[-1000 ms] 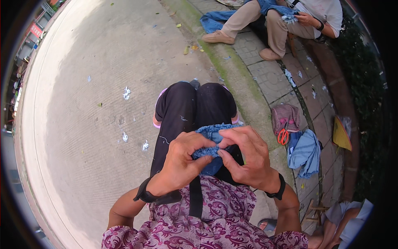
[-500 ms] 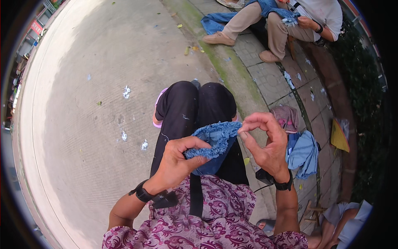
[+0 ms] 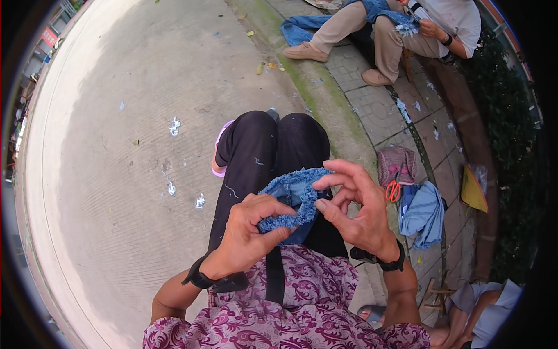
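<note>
A blue denim garment piece (image 3: 297,198) with a thick frayed edge lies over my lap, its opening facing up. My left hand (image 3: 251,224) is shut on the near left part of that edge, pinching it between thumb and fingers. At the right side of the opening is my right hand (image 3: 359,207), its thumb and fingertips apart and close against the fringe. No thread shows clearly between them. Under the denim are my dark trousers (image 3: 247,148), with a few loose thread bits on them.
Orange-handled scissors (image 3: 393,191) rest by a striped cloth bag (image 3: 397,164) on the right paving. Beside them lies folded light-blue denim (image 3: 423,215). A yellow object (image 3: 475,189) is farther right. Another person (image 3: 389,46) sits at the upper right, handling frayed denim. Lint tufts (image 3: 175,126) dot the ground.
My right hand has shifted left and its thumb and fingertips have parted from a pinch. The frayed opening looks narrower. Scissors that my arm hid now show at the right.
</note>
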The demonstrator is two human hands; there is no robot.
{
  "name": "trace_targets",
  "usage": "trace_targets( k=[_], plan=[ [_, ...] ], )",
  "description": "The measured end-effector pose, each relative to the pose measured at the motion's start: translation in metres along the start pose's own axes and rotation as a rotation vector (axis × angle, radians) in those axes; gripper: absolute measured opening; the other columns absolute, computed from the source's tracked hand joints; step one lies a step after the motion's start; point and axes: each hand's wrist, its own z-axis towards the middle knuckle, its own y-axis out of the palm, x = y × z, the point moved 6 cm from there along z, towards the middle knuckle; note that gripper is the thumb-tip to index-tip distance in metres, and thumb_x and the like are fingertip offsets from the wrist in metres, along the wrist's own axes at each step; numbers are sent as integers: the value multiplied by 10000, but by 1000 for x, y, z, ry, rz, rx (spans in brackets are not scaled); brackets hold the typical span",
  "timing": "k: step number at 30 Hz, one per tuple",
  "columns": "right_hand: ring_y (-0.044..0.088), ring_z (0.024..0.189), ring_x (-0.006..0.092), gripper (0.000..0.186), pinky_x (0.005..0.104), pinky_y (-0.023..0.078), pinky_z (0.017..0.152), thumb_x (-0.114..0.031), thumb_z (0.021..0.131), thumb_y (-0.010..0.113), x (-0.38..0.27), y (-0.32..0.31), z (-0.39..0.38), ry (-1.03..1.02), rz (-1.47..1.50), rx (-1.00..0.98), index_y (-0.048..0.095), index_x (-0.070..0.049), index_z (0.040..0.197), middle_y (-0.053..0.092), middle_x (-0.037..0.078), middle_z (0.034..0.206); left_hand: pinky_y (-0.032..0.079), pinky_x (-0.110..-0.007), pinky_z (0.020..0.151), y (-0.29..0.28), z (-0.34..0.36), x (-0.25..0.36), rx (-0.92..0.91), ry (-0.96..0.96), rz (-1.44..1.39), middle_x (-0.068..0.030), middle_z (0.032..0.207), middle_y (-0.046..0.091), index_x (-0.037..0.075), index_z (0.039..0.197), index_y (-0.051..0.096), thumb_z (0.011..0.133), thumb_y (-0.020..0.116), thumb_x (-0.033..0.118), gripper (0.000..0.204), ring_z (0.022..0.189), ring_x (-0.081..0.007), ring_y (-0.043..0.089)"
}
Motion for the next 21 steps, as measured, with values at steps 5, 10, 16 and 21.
trace_targets(
  k=[5,10,16,21],
  plan=[
    [598,585,79,478,220,428,521,37,837,726,6,8,3,-122,-120,-31,558,-11,1282,698,65,938,420,-375,852,4,-5,8,-16,123,135,-110,875,696,27,988,720,728,747,32,261,829,-287,647],
    [580,615,89,352,245,441,535,48,871,683,31,-38,28,-145,-181,379,584,3,1206,667,60,896,428,-370,848,-4,-9,-2,39,86,79,-112,903,712,24,1002,728,727,752,33,276,846,-272,656],
    [642,732,110,303,258,493,617,-4,908,703,6,-27,16,-338,-601,159,599,11,1193,706,89,955,443,-349,846,-8,-11,-12,74,30,-7,-111,912,725,19,1022,733,748,757,23,275,848,-248,663],
    [693,859,127,339,253,532,693,-14,897,734,4,18,-14,-14,194,-97,606,3,1211,731,99,1001,473,-286,777,-2,-9,-20,87,-153,-256,-63,894,723,-3,1011,722,819,757,5,196,836,-135,651]
  ],
)
